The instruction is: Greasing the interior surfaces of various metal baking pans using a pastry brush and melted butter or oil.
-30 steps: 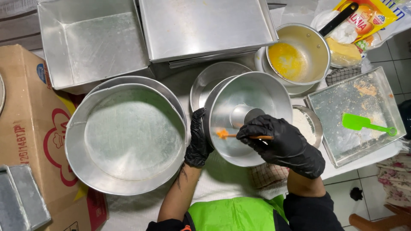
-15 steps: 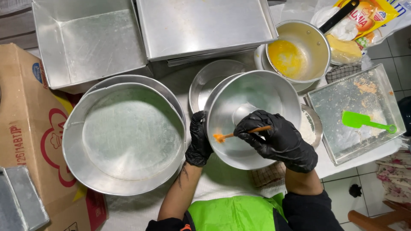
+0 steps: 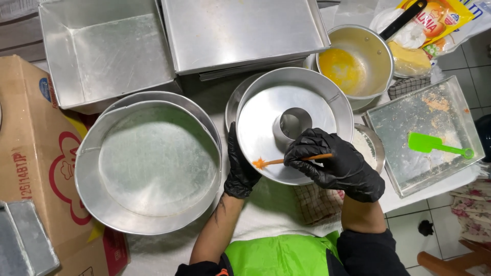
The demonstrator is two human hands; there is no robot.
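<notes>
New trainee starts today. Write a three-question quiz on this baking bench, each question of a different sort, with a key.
1. True or false: the right hand holds an orange brush over the tube pan.
2. What does the left hand do? A) grips the tube pan's rim B) lifts the green spatula C) rests on the cardboard box
3. What colour is the liquid in the saucepan?

Key: 1 true; 2 A; 3 yellow.

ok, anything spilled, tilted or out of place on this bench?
Mostly tidy. The square metal tray on the right is dusted with crumbs and residue around the green plastic spatula. The round metal tube pan is tipped up in the left hand; the right hand brushes it.
</notes>
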